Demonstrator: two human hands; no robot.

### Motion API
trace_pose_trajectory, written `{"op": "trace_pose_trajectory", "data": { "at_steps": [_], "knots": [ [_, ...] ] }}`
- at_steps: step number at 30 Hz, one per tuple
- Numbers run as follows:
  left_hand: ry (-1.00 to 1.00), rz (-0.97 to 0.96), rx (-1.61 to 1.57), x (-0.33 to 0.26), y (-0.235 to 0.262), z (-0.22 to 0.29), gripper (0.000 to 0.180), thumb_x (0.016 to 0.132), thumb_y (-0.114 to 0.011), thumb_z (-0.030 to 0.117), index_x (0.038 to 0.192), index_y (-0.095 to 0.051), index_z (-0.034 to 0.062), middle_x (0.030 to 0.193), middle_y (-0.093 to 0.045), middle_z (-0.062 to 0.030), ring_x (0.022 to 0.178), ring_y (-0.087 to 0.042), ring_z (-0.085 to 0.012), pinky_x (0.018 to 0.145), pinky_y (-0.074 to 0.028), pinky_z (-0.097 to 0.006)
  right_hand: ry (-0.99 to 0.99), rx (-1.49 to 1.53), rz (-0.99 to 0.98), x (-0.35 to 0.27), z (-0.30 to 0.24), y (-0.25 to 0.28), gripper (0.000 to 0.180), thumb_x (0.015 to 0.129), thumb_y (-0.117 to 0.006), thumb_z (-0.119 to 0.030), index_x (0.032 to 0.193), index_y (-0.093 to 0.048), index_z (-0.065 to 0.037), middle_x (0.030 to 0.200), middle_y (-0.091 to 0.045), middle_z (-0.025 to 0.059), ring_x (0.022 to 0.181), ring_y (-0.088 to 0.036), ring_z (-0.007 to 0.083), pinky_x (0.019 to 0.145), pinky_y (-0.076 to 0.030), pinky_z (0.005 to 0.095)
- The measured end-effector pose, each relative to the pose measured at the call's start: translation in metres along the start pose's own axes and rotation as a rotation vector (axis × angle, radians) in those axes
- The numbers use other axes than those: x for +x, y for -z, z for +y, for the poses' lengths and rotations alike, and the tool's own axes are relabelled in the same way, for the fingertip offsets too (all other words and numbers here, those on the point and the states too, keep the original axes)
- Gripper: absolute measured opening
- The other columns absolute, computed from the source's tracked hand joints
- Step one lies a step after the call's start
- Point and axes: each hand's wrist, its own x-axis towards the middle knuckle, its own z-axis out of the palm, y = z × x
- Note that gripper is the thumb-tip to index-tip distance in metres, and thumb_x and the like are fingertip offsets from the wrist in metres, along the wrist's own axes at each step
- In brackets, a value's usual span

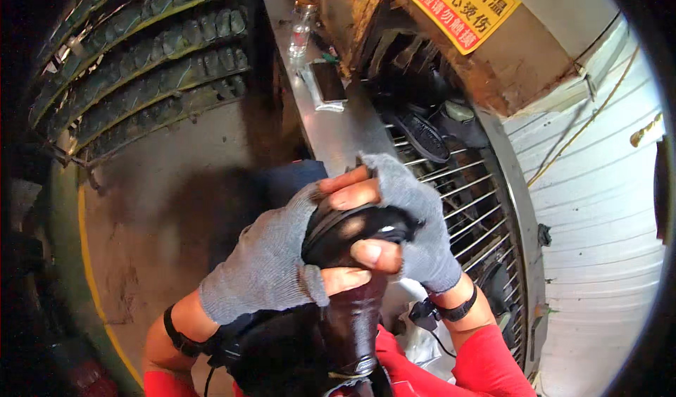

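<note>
Close in front of my body, a black shoe (pixel 334 241) sits between my two hands, on or just above a glossy dark brown post (pixel 352 319). My left hand (pixel 271 253), in a grey glove with bare fingertips, grips its left side, thumb low and fingers over the top. My right hand (pixel 419 214), gloved alike, clasps the right side with fingers on top and thumb across the front. My palms hide much of the shoe, and how it meets the post cannot be made out.
A metal ledge (pixel 334 129) ahead bears a glass (pixel 299 34) and a dark phone-like slab (pixel 329 82) on white paper. To the right, black shoes (pixel 426 136) lie on a rack of metal bars (pixel 468 210) beneath a housing with a yellow warning label (pixel 461 6). Loaded shelves (pixel 158 41) stand far left.
</note>
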Motion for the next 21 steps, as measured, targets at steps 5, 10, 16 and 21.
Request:
{"op": "trace_pose_trajectory", "data": {
  "at_steps": [5, 10, 16, 21],
  "knots": [
    [0.055, 0.341, 0.049, -0.036, 0.022, 0.03, 0.095, 0.079, -0.088, 0.028, 0.154, -0.04, -0.0043, 0.141, -0.063, -0.0163, 0.132, -0.061, -0.0229, 0.115, -0.044, -0.037, 0.031, 0.515, 0.452, -0.021, 0.004, -0.06, 0.109, 0.065, -0.096, -0.044, 0.154, -0.047, -0.005, 0.151, -0.053, 0.0212, 0.144, -0.049, 0.0343, 0.12, -0.038, 0.0456],
    [-0.034, 0.765, 0.125, -0.043, 0.027, 0.017, 0.067, 0.089, -0.083, 0.018, 0.145, -0.051, -0.0002, 0.133, -0.066, -0.0137, 0.125, -0.063, -0.0225, 0.111, -0.047, -0.037, -0.481, 0.363, 0.291, -0.053, 0.005, -0.114, 0.118, 0.07, -0.093, -0.047, 0.161, -0.035, 0.0, 0.152, -0.053, 0.0152, 0.14, -0.052, 0.0264, 0.117, -0.039, 0.0385],
    [0.111, 0.504, 0.135, -0.065, -0.013, -0.037, 0.124, 0.074, -0.094, 0.04, 0.163, -0.018, -0.0012, 0.132, -0.066, -0.0297, 0.117, -0.07, -0.044, 0.098, -0.057, -0.045, -0.725, 0.462, 0.111, -0.087, 0.029, -0.05, 0.094, 0.072, -0.088, -0.043, 0.146, -0.057, 0.005, 0.135, -0.069, 0.0115, 0.123, -0.065, 0.0203, 0.11, -0.048, 0.0351],
    [0.103, 0.433, 0.227, -0.087, -0.064, -0.057, 0.104, 0.089, -0.079, 0.021, 0.165, -0.012, -0.004, 0.138, -0.062, -0.032, 0.119, -0.07, -0.0428, 0.096, -0.058, -0.044, -0.977, 0.816, 0.305, -0.106, 0.031, -0.036, 0.078, 0.08, -0.082, -0.028, 0.145, -0.057, 0.007, 0.135, -0.07, 0.0161, 0.12, -0.069, 0.0251, 0.109, -0.052, 0.0376]
  ]
}}
